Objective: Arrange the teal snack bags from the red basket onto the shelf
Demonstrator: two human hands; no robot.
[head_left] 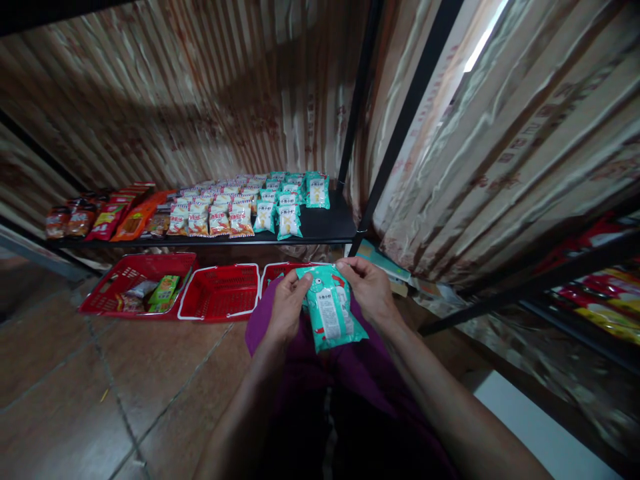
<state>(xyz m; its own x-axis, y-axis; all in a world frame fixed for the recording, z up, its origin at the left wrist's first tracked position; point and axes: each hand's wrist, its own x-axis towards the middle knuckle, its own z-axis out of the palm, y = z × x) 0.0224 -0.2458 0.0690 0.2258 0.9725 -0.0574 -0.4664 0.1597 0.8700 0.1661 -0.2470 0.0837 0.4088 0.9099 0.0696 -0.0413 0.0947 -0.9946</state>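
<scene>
Between my two hands hangs a teal snack bag [330,310], its printed back with a pale text panel facing me. My left hand [289,300] pinches its upper left corner with thumb and fingers. At the upper right corner, my right hand [369,288] grips the edge in the same way. The bag is held above my purple-clad lap. Similar teal snack bags [289,217] stand in rows at the right end of the black shelf ahead. Beside them are rows of white and orange snack bags [219,217].
Red and orange packets [137,217] and brown packs [80,217] fill the shelf's left end. Below stand red baskets: one with a few packets [107,303], another with white handles [187,300], a third partly behind my hands. A black post [400,133] rises at right, near more packaged goods [600,300].
</scene>
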